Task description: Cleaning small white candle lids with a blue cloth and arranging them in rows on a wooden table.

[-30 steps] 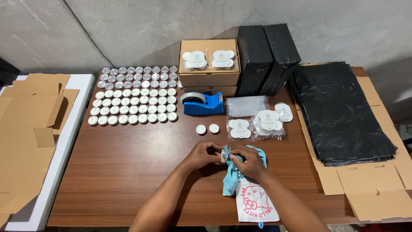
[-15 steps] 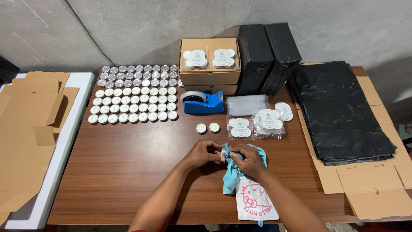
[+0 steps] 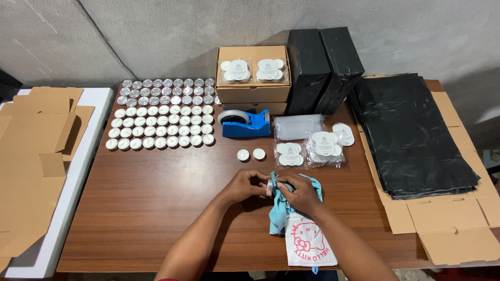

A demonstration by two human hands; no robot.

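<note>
- Brown wooden table (image 3: 156, 208) carries rows of small white tealight candles (image 3: 161, 127).
- Left hand (image 3: 245, 184) pinches a small round metal-cupped tealight (image 3: 270, 183), held on edge between both hands.
- Right hand (image 3: 302, 192) grips a light blue cloth (image 3: 281, 218) against it.

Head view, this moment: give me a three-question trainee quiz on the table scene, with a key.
1. True or false: the blue tape dispenser stands between the rows of tealight candles and the clear bags.
2. Multiple choice: what lies under the right hand? A) a black bag, B) a light blue and white cloth, C) flat cardboard.
3. Short answer: how many loose tealights sit alone just in front of the tape dispenser?

Key
1. True.
2. B. The cloth lies under the right hand, whose fingers meet those of the left hand around a small round thing.
3. Two.
</note>
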